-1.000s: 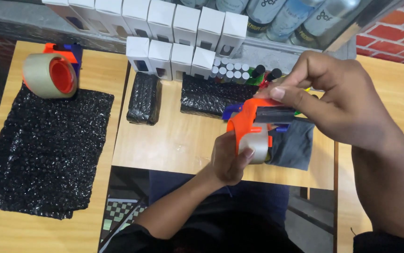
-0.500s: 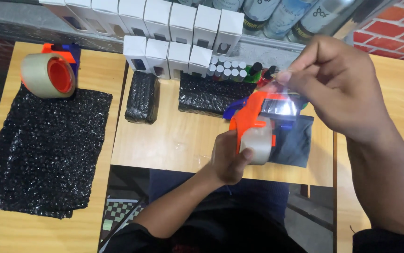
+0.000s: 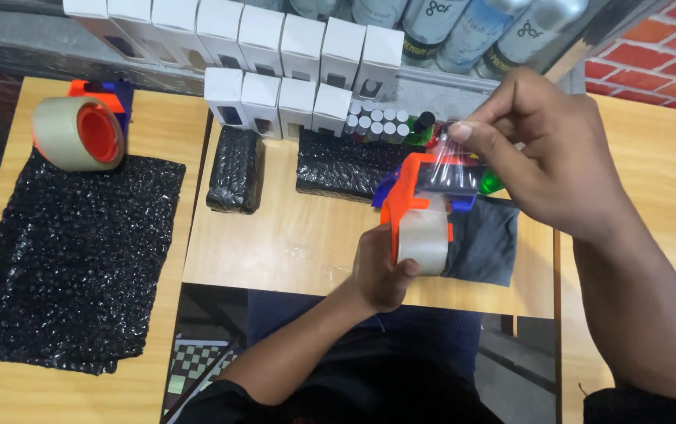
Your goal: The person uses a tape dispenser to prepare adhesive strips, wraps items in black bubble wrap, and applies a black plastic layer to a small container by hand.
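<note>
My left hand (image 3: 382,268) grips the handle of an orange tape dispenser (image 3: 410,196) with a roll of clear tape (image 3: 424,240) on it, held over the middle wooden board (image 3: 291,235). My right hand (image 3: 550,161) pinches the free end of the clear tape (image 3: 454,153) between thumb and fingers and holds it stretched up and away from the dispenser's front. Under the dispenser lies a dark grey wrapped parcel (image 3: 487,243).
A second orange tape dispenser (image 3: 79,129) sits at the far left above a large black bubble-wrap sheet (image 3: 71,259). A black wrapped packet (image 3: 233,169), another black bubble sheet (image 3: 346,165), white boxes (image 3: 275,59), small vials (image 3: 373,124) and spray cans (image 3: 463,23) stand behind.
My right hand has lifted up and to the right, drawing a length of clear tape out from the dispenser. The left hand stays on the handle.
</note>
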